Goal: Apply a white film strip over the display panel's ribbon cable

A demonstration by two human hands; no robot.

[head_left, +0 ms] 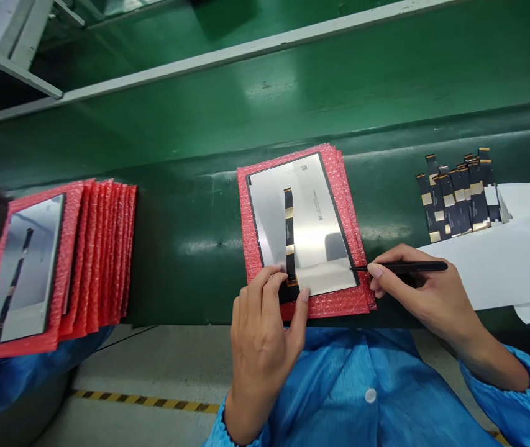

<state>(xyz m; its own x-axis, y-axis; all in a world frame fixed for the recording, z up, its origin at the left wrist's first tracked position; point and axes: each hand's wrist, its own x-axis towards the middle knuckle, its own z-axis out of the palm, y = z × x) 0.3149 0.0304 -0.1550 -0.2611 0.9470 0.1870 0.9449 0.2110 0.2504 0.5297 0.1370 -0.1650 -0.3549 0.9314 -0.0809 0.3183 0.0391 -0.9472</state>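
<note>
A silver display panel point(311, 211) lies face down on a stack of red bubble-wrap sheets point(343, 171) at the near edge of the green belt. A black flex cable with gold pads point(289, 230) runs down the panel's middle. My left hand point(265, 329) presses fingertips on the panel's lower edge, on both sides of the cable's lower end. My right hand point(414, 285) holds black tweezers point(404, 267) like a pen, with the tip touching the panel's lower right edge.
A fanned stack of red bubble-wrap sheets point(101, 248) with another panel point(27, 261) on top lies at the left. Several loose flex cables point(458, 195) rest at the right beside white paper point(516, 261). Behind runs the green conveyor belt point(292, 93) with metal rails.
</note>
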